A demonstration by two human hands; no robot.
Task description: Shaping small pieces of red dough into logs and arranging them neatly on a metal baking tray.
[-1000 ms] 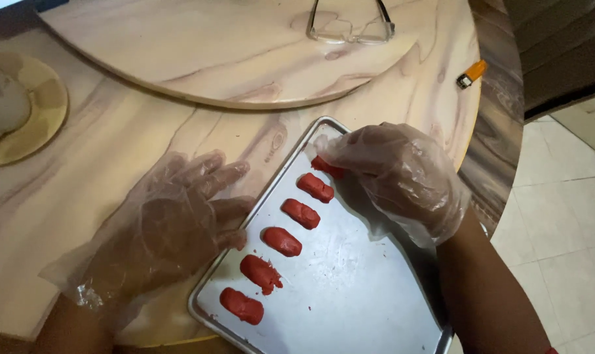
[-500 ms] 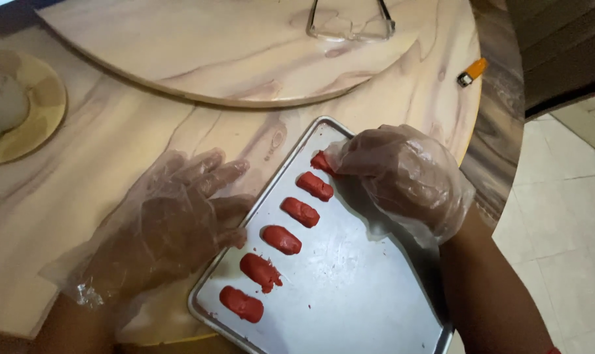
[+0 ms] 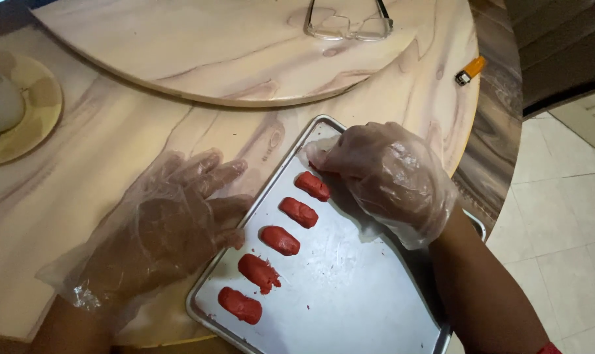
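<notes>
Nearest the camera, a metal tray (image 3: pixel 350 295) lies at an angle on the marble-patterned desk (image 3: pixel 101 164), its near corner over the desk's edge. On it sit 5 red dough pieces (image 3: pixel 280 240) in a row along the left rim, running from the near piece (image 3: pixel 240 305) up to the far piece (image 3: pixel 312 186). Each is a short log whose long axis lies across the row, pointing toward the tray's right side.

The left hand (image 3: pixel 160 242), gloved in clear plastic, lies flat and spread on the desk, fingers touching the tray's rim — holding nothing. The right hand (image 3: pixel 386 177), also gloved, is curled with its fingertips at the tray's far corner, just beyond the far piece; whether it pinches another piece I cannot tell.

To do this well, I judge — steady the tray, keep gaps even, all pieces parallel.

Farther off lie a round board (image 3: pixel 179 46), glasses (image 3: pixel 348 23), a yellow plate (image 3: pixel 22 111) and a small orange object (image 3: pixel 471 69).
</notes>
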